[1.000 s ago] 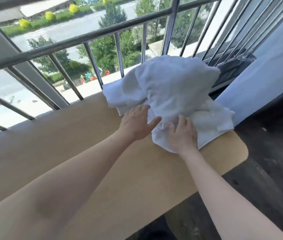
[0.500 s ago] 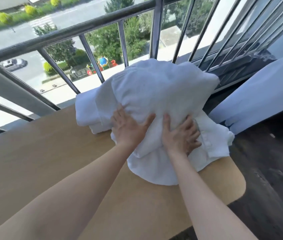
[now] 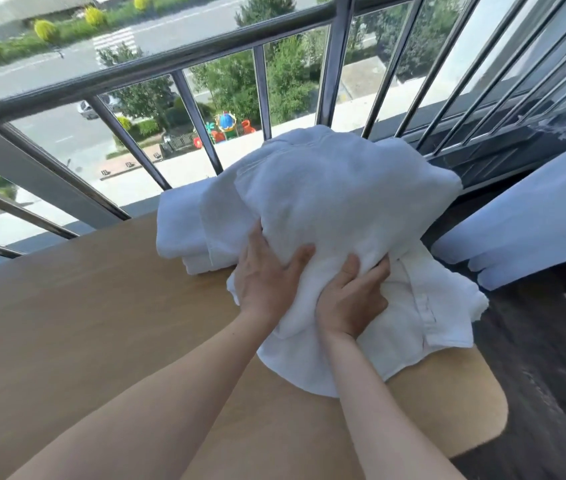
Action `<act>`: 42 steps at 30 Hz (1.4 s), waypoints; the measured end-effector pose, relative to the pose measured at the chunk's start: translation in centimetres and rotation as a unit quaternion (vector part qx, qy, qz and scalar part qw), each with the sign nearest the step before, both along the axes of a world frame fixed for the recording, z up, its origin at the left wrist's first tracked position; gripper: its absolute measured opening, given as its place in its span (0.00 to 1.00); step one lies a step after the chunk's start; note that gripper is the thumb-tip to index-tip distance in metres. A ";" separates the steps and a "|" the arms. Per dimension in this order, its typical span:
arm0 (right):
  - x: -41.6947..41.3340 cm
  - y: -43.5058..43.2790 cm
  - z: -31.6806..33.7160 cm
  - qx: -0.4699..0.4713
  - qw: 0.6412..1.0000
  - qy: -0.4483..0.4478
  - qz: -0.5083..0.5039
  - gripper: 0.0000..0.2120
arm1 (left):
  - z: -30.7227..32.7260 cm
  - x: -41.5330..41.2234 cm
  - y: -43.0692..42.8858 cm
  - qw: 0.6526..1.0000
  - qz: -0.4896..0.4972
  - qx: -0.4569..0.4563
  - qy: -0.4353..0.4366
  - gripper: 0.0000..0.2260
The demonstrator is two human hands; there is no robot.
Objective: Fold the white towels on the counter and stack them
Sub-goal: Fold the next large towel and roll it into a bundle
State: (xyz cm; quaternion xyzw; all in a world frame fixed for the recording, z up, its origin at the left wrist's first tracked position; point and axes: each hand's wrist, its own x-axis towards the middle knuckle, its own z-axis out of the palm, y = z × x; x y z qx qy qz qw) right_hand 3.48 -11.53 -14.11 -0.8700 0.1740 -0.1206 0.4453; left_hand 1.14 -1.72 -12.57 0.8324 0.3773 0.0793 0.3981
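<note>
A balcony is showing here, with a metal railing (image 3: 184, 60) running across the top and a street, trees and a small playground lying far below beyond it. A wooden bench (image 3: 84, 306) is filling the lower part of the view, its right end rounding off above a dark floor (image 3: 551, 358).

Going from left to right: a folded white towel stack (image 3: 177, 233) is sitting at the far edge of the bench, and its layers are hard to count because a loose towel is draping over its right side. Next, two hands are working in the middle. The left hand (image 3: 264, 282) is lying with fingers spread and its thumb pressing into the big bunched white towel (image 3: 343, 202), which is mounding high at the bench's far right end. The right hand (image 3: 350, 299) is clamping a fold of that same towel, fingers curling into the cloth. Under the mound, another white piece (image 3: 426, 317) is spreading flat and hanging over the bench's right edge; how many separate towels are making up the pile cannot be told. At the far right, a white wall (image 3: 534, 220) is partly cut off.
</note>
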 end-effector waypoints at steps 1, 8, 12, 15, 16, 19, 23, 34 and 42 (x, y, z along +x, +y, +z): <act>-0.1 0.1 0.3 0.025 1.000 -0.001 -0.005 0.27 | 0.3 -0.1 0.0 1.000 -0.004 -0.009 0.001 0.38; -1.6 1.2 2.3 0.168 0.985 -0.045 -0.001 0.23 | 3.0 -1.8 -0.6 0.991 -0.091 -0.091 -0.040 0.36; -2.2 1.2 4.5 0.203 0.976 -0.075 0.018 0.22 | 5.4 -2.8 0.1 0.970 -0.171 -0.162 -0.066 0.34; -3.5 1.6 6.8 0.205 0.972 -0.108 0.029 0.23 | 7.3 -4.1 1.0 0.952 -0.198 -0.205 -0.108 0.34; -4.2 1.9 7.7 0.204 0.971 -0.122 0.032 0.23 | 8.0 -4.8 1.3 0.947 -0.202 -0.216 -0.129 0.34; -6.7 3.5 10.4 0.207 0.963 -0.162 0.055 0.22 | 10.1 -7.3 2.8 0.928 -0.202 -0.249 -0.189 0.33; -11.1 6.2 13.3 0.203 0.952 -0.205 0.099 0.20 | 12.9 -12.3 5.4 0.920 -0.177 -0.246 -0.246 0.29; -30.2 17.6 16.8 0.199 0.912 -0.216 0.288 0.26 | 14.7 -33.8 15.4 0.918 -0.039 -0.201 -0.339 0.31; -43.4 26.9 14.2 0.184 0.882 -0.125 0.415 0.25 | 11.6 -48.8 23.2 0.917 0.104 -0.152 -0.355 0.29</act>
